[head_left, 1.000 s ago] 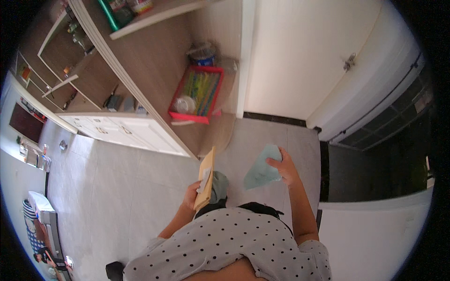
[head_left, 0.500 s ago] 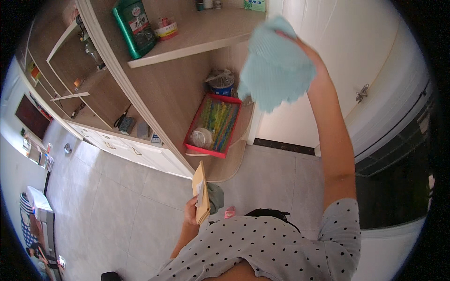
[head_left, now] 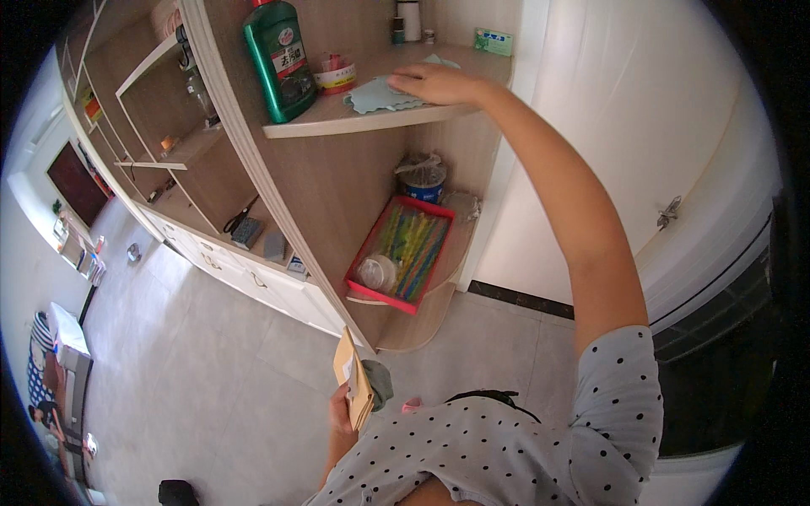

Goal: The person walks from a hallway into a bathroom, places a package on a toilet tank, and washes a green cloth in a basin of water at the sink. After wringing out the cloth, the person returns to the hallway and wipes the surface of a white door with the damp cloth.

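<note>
My right hand point(head_left: 434, 83) is raised to the upper wooden shelf point(head_left: 337, 126) and presses flat on a pale blue cloth point(head_left: 377, 95) lying there. Beside the cloth stand a tall green bottle point(head_left: 278, 57) and a small round tub point(head_left: 333, 74). My left hand point(head_left: 340, 415) stays low near my chest, gripping a thin tan cardboard packet point(head_left: 352, 379) held upright on its edge. A grey-green thing shows just behind the packet; I cannot tell what it is.
A red tray point(head_left: 401, 251) with coloured sticks and a clear cup rests on the lower shelf, with a blue-and-white container point(head_left: 422, 179) behind it. A small green box point(head_left: 493, 40) sits at the upper shelf's back. White door point(head_left: 624, 152) to the right; grey tiled floor below.
My right hand has lifted the blue cloth from waist height up to the upper shelf and laid it flat there. The view has tilted upward. The left hand keeps its packet.
</note>
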`<state>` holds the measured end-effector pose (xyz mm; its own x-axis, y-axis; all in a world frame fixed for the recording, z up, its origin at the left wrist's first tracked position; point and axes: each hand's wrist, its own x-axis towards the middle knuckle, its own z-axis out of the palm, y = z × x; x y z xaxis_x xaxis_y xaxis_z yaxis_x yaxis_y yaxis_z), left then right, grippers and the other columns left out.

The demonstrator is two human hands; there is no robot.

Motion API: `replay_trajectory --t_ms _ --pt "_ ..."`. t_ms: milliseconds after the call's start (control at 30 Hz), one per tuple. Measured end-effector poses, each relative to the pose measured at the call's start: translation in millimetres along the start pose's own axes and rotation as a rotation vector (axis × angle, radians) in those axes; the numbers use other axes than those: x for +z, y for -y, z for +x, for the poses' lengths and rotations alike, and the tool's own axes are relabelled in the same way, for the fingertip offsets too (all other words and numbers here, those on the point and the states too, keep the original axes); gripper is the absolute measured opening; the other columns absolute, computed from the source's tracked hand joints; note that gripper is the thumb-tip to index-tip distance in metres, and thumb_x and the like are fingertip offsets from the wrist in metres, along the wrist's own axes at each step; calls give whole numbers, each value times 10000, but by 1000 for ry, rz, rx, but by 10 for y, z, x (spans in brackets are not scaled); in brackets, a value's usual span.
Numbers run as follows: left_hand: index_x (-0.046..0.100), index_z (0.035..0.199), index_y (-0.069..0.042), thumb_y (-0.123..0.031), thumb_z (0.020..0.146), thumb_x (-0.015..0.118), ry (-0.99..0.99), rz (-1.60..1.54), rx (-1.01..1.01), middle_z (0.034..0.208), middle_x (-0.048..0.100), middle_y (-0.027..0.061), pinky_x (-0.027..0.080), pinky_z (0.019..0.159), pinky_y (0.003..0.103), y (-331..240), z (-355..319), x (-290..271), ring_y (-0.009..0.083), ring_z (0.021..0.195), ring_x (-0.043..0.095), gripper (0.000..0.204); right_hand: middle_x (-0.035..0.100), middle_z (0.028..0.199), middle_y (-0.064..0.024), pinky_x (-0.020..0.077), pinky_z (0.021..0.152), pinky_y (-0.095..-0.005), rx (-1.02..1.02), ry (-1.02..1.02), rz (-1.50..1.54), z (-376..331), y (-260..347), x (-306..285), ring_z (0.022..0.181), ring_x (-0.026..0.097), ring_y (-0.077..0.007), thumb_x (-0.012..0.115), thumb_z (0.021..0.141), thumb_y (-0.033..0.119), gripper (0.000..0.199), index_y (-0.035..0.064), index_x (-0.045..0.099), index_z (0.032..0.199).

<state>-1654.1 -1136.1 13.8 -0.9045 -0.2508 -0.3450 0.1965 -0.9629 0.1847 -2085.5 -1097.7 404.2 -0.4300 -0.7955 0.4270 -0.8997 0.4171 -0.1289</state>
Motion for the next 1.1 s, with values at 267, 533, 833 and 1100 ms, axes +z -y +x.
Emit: replay_trajectory --t_ms 267,533,833,1100 --pt "491 1099 21 -150 819 495 -89 66 -68 966 610 150 545 684 385 -6 178 -40 257 801 629 328 386 1337 -123 259 1015 -287 498 -12 259 -96 -1389 -136 1242 344 -227 327 908 391 506 59 413 1280" --pt "485 1122 13 -172 811 513 -82 80 -128 991 608 131 537 697 368 -14 227 190 256 815 622 363 289 1398 -99 177 1058 -287 145 235 53 -268 -925 -219 1299 234 -242 325 886 352 531 38 352 1314" --pt "491 1133 -46 -260 806 522 -84 576 -469 991 599 107 507 712 368 336 753 733 251 832 598 391 420 1301 -150 314 986 -363 106 64 200 -578 -1354 -146 1172 410 -290 375 882 335 465 71 443 1258" --pt "509 1114 -57 -289 810 527 198 679 -736 945 612 92 508 701 337 780 1272 552 212 809 605 383 604 763 -165 448 645 -394 581 -56 181 -4014 -393 -152 685 565 -290 482 846 320 333 22 607 766"
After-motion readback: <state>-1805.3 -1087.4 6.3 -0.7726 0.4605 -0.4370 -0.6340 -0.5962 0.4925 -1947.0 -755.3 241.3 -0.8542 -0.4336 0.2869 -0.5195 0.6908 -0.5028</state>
